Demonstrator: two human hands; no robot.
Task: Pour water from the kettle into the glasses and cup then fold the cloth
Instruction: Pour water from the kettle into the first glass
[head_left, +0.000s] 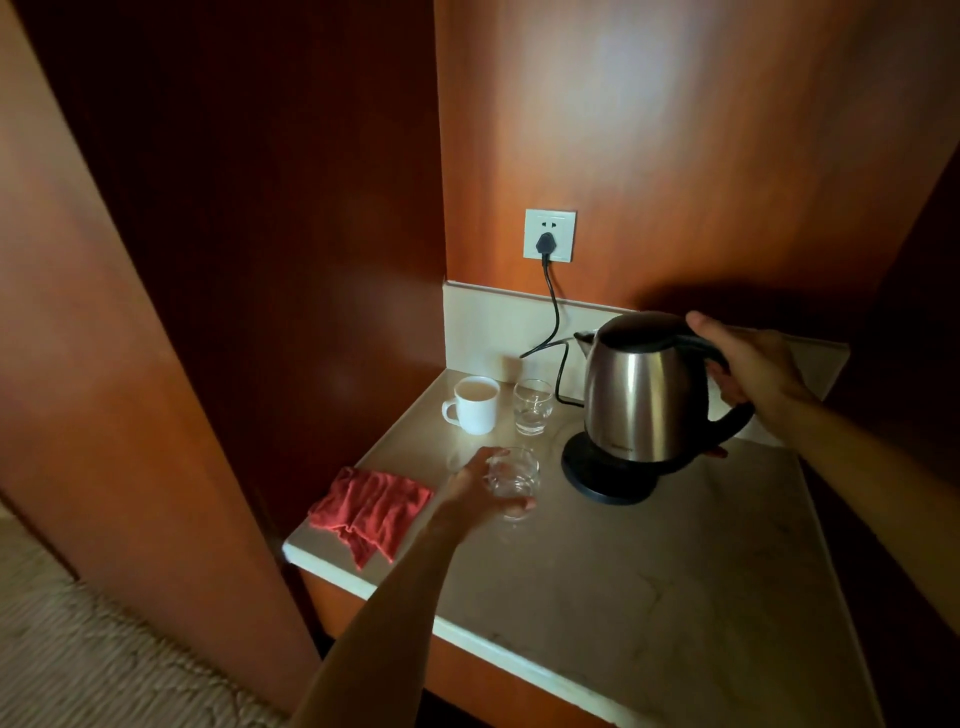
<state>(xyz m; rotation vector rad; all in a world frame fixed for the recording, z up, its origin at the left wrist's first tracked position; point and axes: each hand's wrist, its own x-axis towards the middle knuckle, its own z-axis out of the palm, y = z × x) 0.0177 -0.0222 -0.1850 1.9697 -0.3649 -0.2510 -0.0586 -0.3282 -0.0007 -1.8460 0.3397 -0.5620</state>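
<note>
Right hand (748, 371) wrapped round black handle of brushed-steel kettle (641, 395), print unreadable, on round black base (597, 475); left hand (475, 486) cupping near clear tumbler (514, 480), beside crumpled red cloth (371, 506), white mug (475, 405), second glass (532, 408), pale stone counter (675, 571).

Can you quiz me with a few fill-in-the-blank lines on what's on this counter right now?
1. The right hand grips the kettle by its black ____.
2. The left hand is wrapped around the nearer ____, in front of the far glass.
3. The cloth lying at the counter's left edge is ____ in colour.
4. The white cup stands directly ____ of the far glass.

Missing words: handle; glass; red; left
</note>
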